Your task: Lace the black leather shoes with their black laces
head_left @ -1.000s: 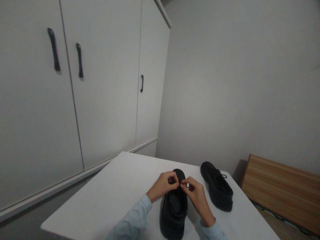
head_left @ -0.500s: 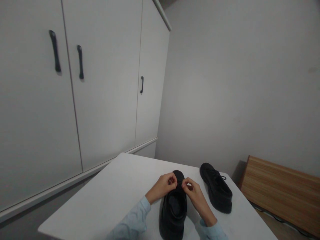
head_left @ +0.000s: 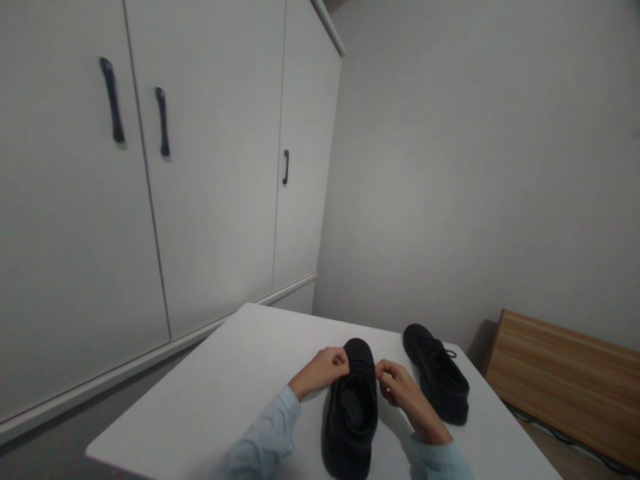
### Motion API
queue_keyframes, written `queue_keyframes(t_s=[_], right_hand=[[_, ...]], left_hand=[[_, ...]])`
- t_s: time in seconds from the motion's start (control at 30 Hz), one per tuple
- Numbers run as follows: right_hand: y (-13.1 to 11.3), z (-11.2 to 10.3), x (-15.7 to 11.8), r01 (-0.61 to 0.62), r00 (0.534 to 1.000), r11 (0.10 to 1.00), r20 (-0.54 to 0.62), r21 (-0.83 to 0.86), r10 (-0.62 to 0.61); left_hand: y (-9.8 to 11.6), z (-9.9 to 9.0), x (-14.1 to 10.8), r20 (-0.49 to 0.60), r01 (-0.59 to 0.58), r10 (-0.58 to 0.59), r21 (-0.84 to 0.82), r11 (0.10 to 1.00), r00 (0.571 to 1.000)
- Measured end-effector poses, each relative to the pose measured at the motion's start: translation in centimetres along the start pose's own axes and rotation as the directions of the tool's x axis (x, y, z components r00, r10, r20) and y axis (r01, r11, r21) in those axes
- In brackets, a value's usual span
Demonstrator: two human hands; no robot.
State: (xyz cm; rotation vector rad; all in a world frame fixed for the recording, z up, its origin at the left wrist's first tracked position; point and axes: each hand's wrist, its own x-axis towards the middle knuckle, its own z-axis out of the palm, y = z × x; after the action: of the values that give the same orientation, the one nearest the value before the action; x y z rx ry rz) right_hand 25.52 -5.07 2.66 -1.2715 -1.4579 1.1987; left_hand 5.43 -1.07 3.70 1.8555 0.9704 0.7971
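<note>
A black lace-up shoe (head_left: 351, 427) stands on the white table (head_left: 220, 393), its toe pointing away from me. My left hand (head_left: 327, 370) is at the left side of its lacing, thumb and fingers pinched on the shoelace (head_left: 361, 369). On the opposite side my right hand (head_left: 395, 385) is pinched as well, at the lace's other end. The lace ends inside the fingers are too small to see clearly. To the right lies a second black shoe (head_left: 436, 373), with a lace loop showing on top; neither hand touches it.
A white wardrobe (head_left: 220, 200) with dark handles stands along the left, behind the table. A grey wall (head_left: 450, 167) rises at the back. On the right, beyond the table edge, is a wooden panel (head_left: 570, 387), with a dark cable below it.
My hands have moved apart to either side of the shoe, the right one further right. More of the lacing now shows between them. The view has shifted slightly.
</note>
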Motion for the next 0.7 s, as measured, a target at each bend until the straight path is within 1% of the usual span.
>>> queue_keyframes(t_s=[0.1, 0.17, 0.23, 0.3, 0.37, 0.5, 0.6, 0.7], right_hand=[[0.3, -0.4, 0.0, -0.041, 0.999, 0.998, 0.013, -0.042, 0.042], [0.3, -0.4, -0.1, -0.057, 0.998, 0.997, 0.025, -0.057, 0.059], [0.0, -0.4, -0.4, -0.056, 0.998, 0.997, 0.035, -0.059, 0.058], [-0.4, -0.2, -0.8, -0.033, 0.998, 0.998, 0.046, -0.062, 0.036], [-0.9, 0.0, -1.0, 0.019, 0.998, 0.998, 0.068, -0.067, -0.014], [-0.9, 0.4, -0.8, 0.103, 0.991, 0.991, 0.090, -0.082, -0.095], [-0.6, 0.5, -0.4, 0.103, 0.992, 0.993, 0.074, -0.057, -0.098], [-0.5, 0.4, -0.4, 0.060, 0.996, 0.998, 0.065, -0.028, -0.058]], left_hand=[[-0.3, -0.3, 0.1, 0.007, 0.008, -0.008, 0.032, 0.999, 1.000], [-0.6, -0.6, 0.3, 0.029, 0.016, -0.016, 0.025, 1.000, 0.999], [-0.9, -0.8, 0.3, 0.045, 0.000, 0.000, -0.002, 1.000, 0.999], [-0.9, -1.0, 0.3, 0.042, -0.030, 0.031, -0.027, 0.999, 0.999], [-0.7, -1.2, 0.2, 0.038, -0.061, 0.062, -0.032, 0.998, 0.997], [-0.1, -1.4, -0.1, 0.075, -0.090, 0.089, 0.011, 0.996, 0.993], [0.0, -1.4, -0.2, 0.099, -0.097, 0.095, 0.019, 0.995, 0.990], [-0.3, -1.4, 0.0, 0.119, -0.098, 0.097, -0.001, 0.995, 0.988]])
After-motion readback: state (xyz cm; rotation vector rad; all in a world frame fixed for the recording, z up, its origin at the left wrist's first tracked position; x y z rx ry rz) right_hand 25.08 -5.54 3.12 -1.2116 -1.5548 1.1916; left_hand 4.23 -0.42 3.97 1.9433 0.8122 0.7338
